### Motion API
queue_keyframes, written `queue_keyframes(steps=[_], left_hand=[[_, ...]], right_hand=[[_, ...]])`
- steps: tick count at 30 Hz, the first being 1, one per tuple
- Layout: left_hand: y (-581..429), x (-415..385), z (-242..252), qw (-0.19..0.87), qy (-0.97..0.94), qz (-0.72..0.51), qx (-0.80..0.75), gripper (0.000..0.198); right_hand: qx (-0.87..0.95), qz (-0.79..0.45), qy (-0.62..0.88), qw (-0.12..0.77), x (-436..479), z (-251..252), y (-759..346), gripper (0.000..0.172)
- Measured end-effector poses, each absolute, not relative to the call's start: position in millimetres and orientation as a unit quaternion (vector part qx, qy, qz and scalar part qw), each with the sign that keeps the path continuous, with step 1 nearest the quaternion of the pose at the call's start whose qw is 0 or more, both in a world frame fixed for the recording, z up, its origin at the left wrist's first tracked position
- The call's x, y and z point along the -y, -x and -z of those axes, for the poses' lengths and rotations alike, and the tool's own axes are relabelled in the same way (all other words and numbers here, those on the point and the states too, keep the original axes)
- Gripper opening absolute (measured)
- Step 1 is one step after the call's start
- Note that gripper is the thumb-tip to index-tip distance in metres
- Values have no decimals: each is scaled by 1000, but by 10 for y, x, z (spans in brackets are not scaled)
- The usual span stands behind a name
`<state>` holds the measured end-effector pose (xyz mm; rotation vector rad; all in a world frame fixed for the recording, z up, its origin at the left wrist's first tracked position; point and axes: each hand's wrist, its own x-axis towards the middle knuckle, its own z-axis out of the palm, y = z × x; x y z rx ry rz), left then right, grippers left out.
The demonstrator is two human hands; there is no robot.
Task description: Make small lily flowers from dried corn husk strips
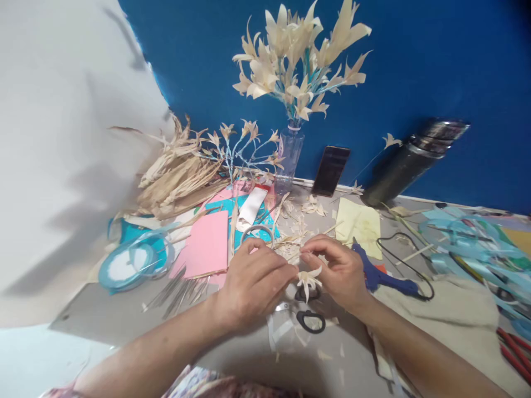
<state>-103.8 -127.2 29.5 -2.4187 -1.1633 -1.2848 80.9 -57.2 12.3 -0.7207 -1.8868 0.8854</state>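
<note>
Over the middle of the table my left hand [258, 277] is closed, its fingertips at the base of a small cream husk flower [309, 281] whose petals point down. Facing it, my right hand [338, 271] pinches with thumb and index finger just above the flower. What lies in that pinch is too small to make out. Beneath the flower are scissors [311, 321] with black handles. A blue glue gun [384, 279] with a black cord rests right of my right hand. Beyond my left hand stands a roll of tape [257, 235].
Behind stand a clear bottle [290, 157] of large husk flowers, a phone [331, 170] and a leaning dark flask [415, 160]. Dried husks [178, 177], pink paper [207, 243], a ribbon roll [128, 268] and wires [174, 290] lie left. Blue ribbon [456, 232], a cloth [448, 309] and red-handled pliers [514, 351] lie right.
</note>
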Motion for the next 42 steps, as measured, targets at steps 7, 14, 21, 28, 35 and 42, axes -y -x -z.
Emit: queue_keyframes(steps=[7,14,21,28,35,42], left_hand=[[1058,1263,-278,90,802,433,401,13],[1088,1272,-295,88,796,429,417,13],[1118,1285,-267,75,800,435,405,18],[1122,1280,-255,81,803,436,399,17],[1108,1288,-244,84,818,428,375,19],[1082,1274,-252,107,797,444,394,12]], right_hand=[[778,-383,204,455,572,-127,-831,14],[791,-375,164,455,563,-139,-836,22],[797,-374,146,451,552,-143,-828,25],[799,-369,151,450,562,-159,-842,23],[792,-307,238,470,590,-156,-815,14],[805,-324,155,473,609,-167,-806,18]])
